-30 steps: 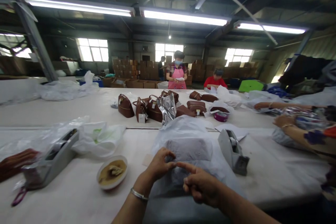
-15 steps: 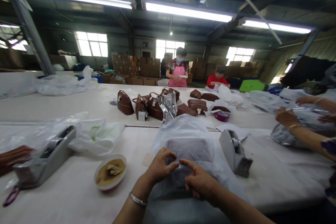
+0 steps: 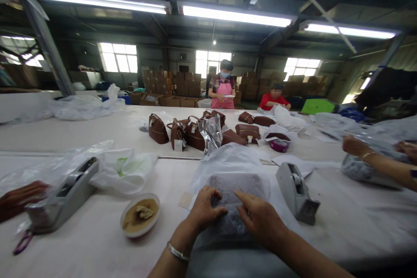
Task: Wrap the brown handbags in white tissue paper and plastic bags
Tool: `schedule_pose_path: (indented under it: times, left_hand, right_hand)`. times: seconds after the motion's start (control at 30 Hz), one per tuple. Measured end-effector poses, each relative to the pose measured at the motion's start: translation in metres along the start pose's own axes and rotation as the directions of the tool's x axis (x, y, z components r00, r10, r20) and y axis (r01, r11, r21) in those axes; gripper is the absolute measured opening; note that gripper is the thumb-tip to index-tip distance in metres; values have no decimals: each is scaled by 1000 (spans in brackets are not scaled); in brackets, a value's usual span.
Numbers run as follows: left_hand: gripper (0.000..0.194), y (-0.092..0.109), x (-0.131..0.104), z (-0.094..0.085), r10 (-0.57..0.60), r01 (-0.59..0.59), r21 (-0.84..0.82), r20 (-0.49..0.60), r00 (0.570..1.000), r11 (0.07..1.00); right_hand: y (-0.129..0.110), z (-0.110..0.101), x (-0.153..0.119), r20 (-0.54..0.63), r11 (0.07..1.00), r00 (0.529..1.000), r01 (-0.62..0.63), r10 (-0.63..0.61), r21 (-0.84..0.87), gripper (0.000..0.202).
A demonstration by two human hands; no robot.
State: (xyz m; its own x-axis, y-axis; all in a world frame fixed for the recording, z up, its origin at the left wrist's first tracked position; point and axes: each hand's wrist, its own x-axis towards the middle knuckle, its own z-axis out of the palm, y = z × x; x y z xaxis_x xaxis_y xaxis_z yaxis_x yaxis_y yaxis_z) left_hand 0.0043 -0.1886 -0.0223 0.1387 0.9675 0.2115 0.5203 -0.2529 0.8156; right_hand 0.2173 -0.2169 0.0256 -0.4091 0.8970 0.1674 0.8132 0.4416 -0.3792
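Observation:
A dark grey bundle (image 3: 239, 186) lies in front of me inside a thin, whitish translucent plastic bag (image 3: 228, 154). My left hand (image 3: 206, 209) rests at its left side, fingers curved and thumb apart. Across from it, my right hand (image 3: 260, 219) has its fingers stretched forward over the bundle's near right part. Neither hand visibly grips the plastic. A small beige card (image 3: 185, 200) lies left of the bag, partly under it.
Grey tape dispensers (image 3: 298, 193) (image 3: 61, 197) flank me; a bowl of tan paste (image 3: 140, 216) sits left. Behind are brown handbags (image 3: 194, 134), crumpled silver foil (image 3: 211, 132) and a purple tape roll (image 3: 279, 145). Co-workers' hands (image 3: 356, 145) (image 3: 21, 200) work at both sides.
My hands, whose fingertips nearly met before, are now farther apart. My right hand's fingers have straightened and reached farther over the bundle. At right, a co-worker's hands have shifted.

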Motion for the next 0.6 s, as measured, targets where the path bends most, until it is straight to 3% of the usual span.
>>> schedule_pose_path:
  times: [0.07, 0.13, 0.23, 0.37, 0.5, 0.6]
  left_hand:
    - [31, -1, -1, 1, 16, -16, -13, -4, 1000, 1000]
    - [32, -2, -1, 1, 28, -28, -23, -9, 1000, 999]
    - [32, -1, -2, 0, 13, -13, -12, -11, 1000, 1000]
    - [33, 2, -2, -1, -8, 8, 3, 13, 1000, 1000]
    - [29, 2, -2, 0, 4, -4, 7, 5, 1000, 1000]
    - [31, 0, -2, 0, -1, 1, 17, 3, 1000, 1000]
  right_hand:
    - [0, -1, -7, 13, 984, 986, 168, -167, -60, 42]
    - [4, 3, -8, 61, 956, 965, 260, -254, -133, 42]
    - [14, 7, 4, 78, 944, 973, 230, -217, -238, 49]
    - [22, 3, 22, -6, 941, 991, 125, -134, -314, 47]
    - [20, 3, 23, 136, 926, 954, 293, -268, -237, 51]
    - [22, 0, 26, 70, 946, 986, 168, -154, -278, 49]
